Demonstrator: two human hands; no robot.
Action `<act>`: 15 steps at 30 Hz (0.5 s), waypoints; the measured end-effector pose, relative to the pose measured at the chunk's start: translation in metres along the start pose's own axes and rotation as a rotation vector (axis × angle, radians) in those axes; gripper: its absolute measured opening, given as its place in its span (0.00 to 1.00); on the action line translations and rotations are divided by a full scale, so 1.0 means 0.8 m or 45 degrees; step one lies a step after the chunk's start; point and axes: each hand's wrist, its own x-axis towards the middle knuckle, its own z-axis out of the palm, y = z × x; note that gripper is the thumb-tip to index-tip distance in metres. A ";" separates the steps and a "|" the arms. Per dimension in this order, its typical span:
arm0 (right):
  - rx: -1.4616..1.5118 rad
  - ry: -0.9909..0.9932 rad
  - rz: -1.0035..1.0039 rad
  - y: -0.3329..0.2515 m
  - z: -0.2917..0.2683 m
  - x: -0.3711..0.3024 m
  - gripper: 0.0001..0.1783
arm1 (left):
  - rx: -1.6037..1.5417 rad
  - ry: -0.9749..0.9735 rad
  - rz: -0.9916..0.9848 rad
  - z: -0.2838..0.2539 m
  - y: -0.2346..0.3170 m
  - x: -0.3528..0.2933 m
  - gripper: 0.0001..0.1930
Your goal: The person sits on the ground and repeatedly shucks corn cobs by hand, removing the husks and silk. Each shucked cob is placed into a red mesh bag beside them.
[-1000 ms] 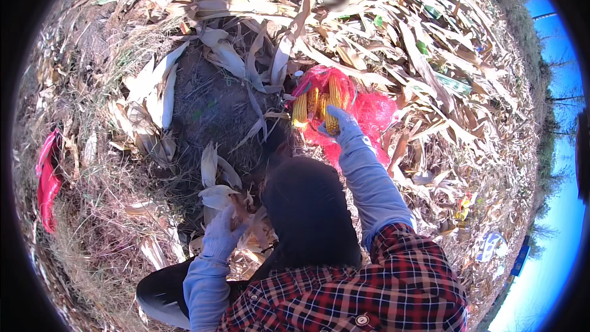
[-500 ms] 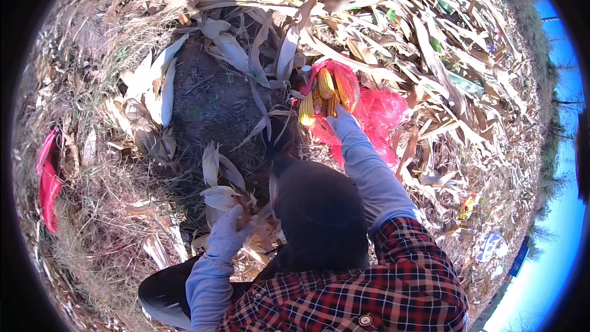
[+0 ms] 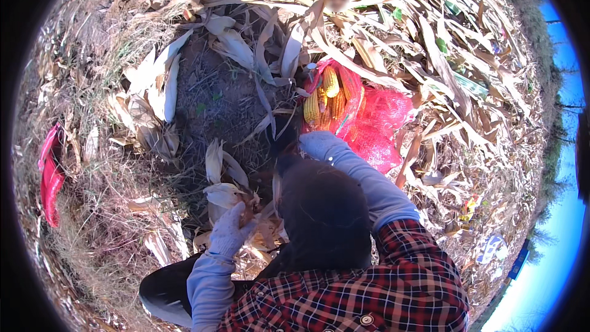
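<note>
My left hand (image 3: pixel 231 233), in a white glove, is closed on pale dry corn husks (image 3: pixel 224 195) at the lower middle. Whether an ear lies inside them is hard to make out. My right hand (image 3: pixel 322 145), gloved too, is just below the mouth of a red mesh bag (image 3: pixel 384 126), close to my dark-clothed knee (image 3: pixel 322 215). Its fingers point left and down, and their tips are hidden. Several husked yellow corn ears (image 3: pixel 330 81) lie in the bag's mouth, the bag lying on its side on the ground.
Dry corn stalks and leaves (image 3: pixel 424 43) cover the ground at the far side and right. A patch of bare shaded soil (image 3: pixel 215 101) lies left of the bag. At the far left is another red bag or cloth (image 3: pixel 51 178). Loose husks (image 3: pixel 163 86) lie nearby.
My right hand has drawn back from the corn ears in the bag's mouth, moving left and nearer to me. My left hand stays at the husks with little change.
</note>
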 end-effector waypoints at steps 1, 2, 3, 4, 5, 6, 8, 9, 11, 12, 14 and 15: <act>0.062 0.026 -0.046 -0.010 -0.002 0.001 0.18 | -0.014 -0.009 -0.018 0.001 -0.002 0.000 0.33; 0.126 0.056 -0.085 -0.013 0.001 0.004 0.18 | 0.001 -0.002 0.001 0.001 -0.004 0.003 0.32; 0.190 0.088 -0.123 -0.015 0.001 0.006 0.19 | 0.017 0.004 0.021 0.002 -0.005 0.005 0.32; 0.175 0.241 -0.217 -0.013 0.001 0.013 0.19 | 0.034 0.010 0.041 0.003 -0.006 0.007 0.32; 0.159 0.396 -0.309 -0.011 -0.003 0.021 0.20 | 0.030 0.004 0.038 0.003 -0.007 0.009 0.32; 0.141 0.548 -0.401 -0.010 -0.005 0.024 0.20 | 0.024 -0.002 0.033 0.004 -0.008 0.010 0.32; 0.172 0.536 -0.319 -0.008 -0.013 0.015 0.20 | 0.015 -0.022 0.015 0.002 -0.005 0.013 0.32; 0.182 0.526 -0.283 -0.011 -0.023 0.006 0.20 | 0.006 -0.034 -0.004 0.001 -0.001 0.013 0.32; 0.276 0.458 -0.352 -0.026 -0.035 -0.035 0.20 | 0.001 -0.031 -0.015 0.004 0.001 0.011 0.32; 0.329 0.432 -0.371 -0.027 -0.033 -0.058 0.20 | 0.012 -0.028 0.006 0.006 0.000 0.013 0.32; 0.456 0.451 -0.521 -0.001 0.005 -0.055 0.24 | 0.034 -0.019 0.022 0.010 -0.001 0.013 0.32; 0.491 0.419 -0.501 -0.009 -0.009 -0.067 0.26 | 0.046 -0.012 0.019 0.010 -0.001 0.011 0.32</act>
